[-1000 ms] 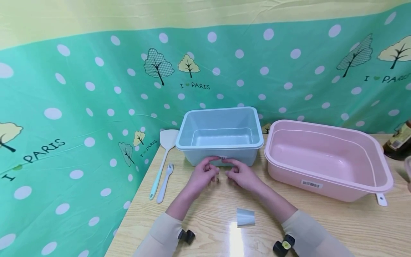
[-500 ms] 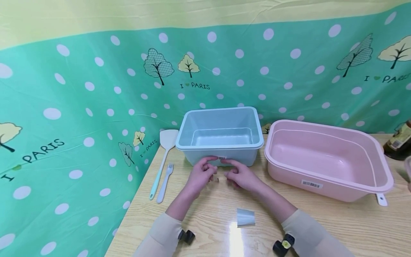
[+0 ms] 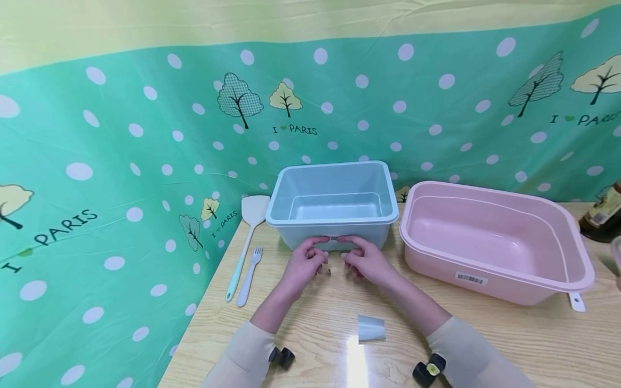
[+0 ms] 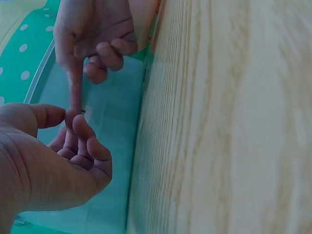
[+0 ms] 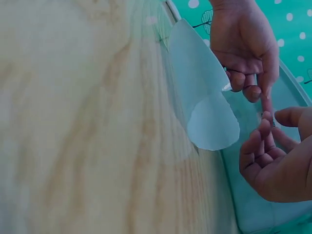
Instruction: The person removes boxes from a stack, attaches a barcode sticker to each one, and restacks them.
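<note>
A light blue plastic tub [image 3: 337, 222] stands at the back of the table, with a small barcode label [image 3: 333, 238] on its front wall. Both hands are at that wall, extended index fingers pointing toward each other across the label. My left hand [image 3: 303, 264] touches the label's left side, its other fingers loosely bent. From the other side my right hand [image 3: 368, 261] reaches the label's right edge, thumb lower. In the left wrist view the left hand [image 4: 63, 161] and right hand [image 4: 92, 34] meet at the fingertips. Neither visibly grips an object.
A pale blue-grey cup-shaped piece [image 3: 371, 328] lies between the forearms. Left of the tub are a white spatula [image 3: 253, 210] and a fork [image 3: 249, 277]. A pink basin [image 3: 485, 280] stands on the right, with a dark bottle [image 3: 604, 213] beyond it.
My right index fingertip has shifted slightly up and right along the label, and the right thumb has moved a little. The left hand stays nearly still; the tub has not moved.
</note>
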